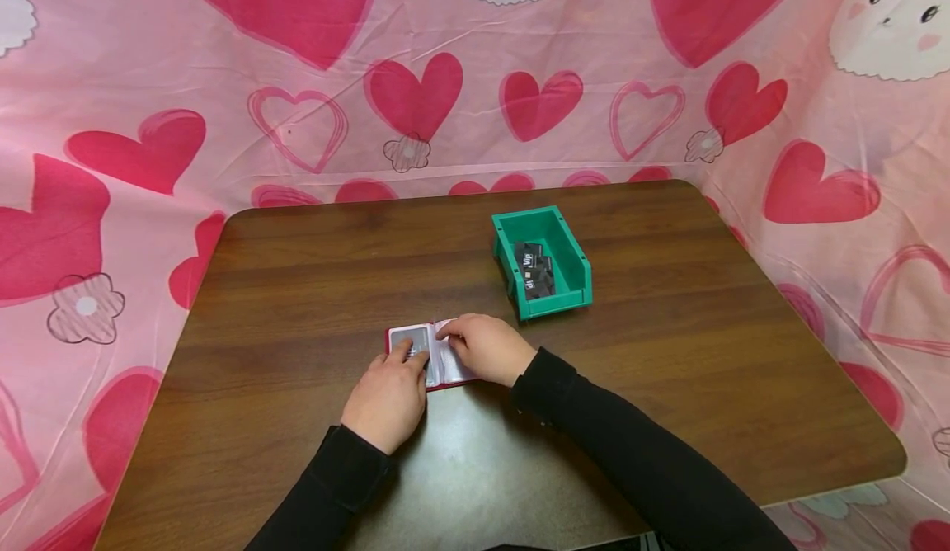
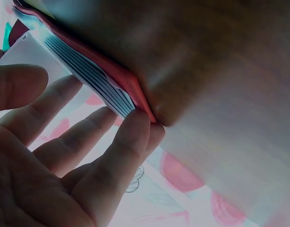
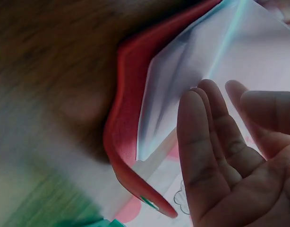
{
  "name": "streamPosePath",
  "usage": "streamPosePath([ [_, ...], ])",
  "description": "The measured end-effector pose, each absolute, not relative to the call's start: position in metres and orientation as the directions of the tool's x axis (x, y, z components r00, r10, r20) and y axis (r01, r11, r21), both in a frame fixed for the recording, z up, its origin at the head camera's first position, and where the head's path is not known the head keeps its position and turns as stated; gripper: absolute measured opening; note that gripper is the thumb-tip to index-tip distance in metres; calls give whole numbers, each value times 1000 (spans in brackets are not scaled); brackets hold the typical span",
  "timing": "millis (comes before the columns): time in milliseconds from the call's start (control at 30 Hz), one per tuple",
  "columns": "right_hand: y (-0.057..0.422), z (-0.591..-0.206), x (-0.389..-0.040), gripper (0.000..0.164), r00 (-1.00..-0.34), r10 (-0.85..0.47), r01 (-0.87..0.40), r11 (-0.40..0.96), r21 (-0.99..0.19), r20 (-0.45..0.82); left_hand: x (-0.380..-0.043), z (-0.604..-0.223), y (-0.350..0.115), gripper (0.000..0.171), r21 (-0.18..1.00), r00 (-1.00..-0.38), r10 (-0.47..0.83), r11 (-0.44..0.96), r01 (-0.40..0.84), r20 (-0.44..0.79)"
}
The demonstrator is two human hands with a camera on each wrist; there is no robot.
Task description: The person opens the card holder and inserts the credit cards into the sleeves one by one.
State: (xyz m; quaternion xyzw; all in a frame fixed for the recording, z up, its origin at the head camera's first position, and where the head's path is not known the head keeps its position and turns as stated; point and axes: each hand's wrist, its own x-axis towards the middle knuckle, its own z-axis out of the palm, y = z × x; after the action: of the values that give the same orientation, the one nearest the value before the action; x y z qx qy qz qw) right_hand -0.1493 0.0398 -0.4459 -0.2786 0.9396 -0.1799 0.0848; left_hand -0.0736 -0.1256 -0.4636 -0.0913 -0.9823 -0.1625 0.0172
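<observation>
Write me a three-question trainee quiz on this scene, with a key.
1. Multiple choice: In the head view, where is the open-topped green plastic bin relative to the small red-covered booklet with clear sleeves?
A) Nearer the person, to the left
B) Farther from the person, to the right
C) Underneath it
2. True or false: The booklet is closed.
3. Which of the person's grips has fingers over the grey, white-bordered rectangle on the booklet's left page?

Key:
1. B
2. False; it lies open on the brown wood-grain table.
3. The left grip.
</observation>
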Motion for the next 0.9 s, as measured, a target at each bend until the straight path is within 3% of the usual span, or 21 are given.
streamPosePath([
  [133, 38, -445, -146, 24, -813, -581, -542, 779, -316, -41, -73, -462, -127, 33, 325, -983, 171, 928, 185, 69],
  [367, 38, -445, -142, 29, -771, -635, -610, 759, -228, -52, -72, -460, -134, 22, 308, -971, 156, 928, 207, 182],
  [633, 39, -449, -140, 31, -746, -666, -652, 735, -185, -16, -75, -452, -141, 23, 310, -978, 52, 944, 113, 200],
  [900, 38, -450, -140, 30, -743, -669, -657, 733, -176, -8, -75, -449, -137, 27, 281, -973, 57, 952, 121, 225],
])
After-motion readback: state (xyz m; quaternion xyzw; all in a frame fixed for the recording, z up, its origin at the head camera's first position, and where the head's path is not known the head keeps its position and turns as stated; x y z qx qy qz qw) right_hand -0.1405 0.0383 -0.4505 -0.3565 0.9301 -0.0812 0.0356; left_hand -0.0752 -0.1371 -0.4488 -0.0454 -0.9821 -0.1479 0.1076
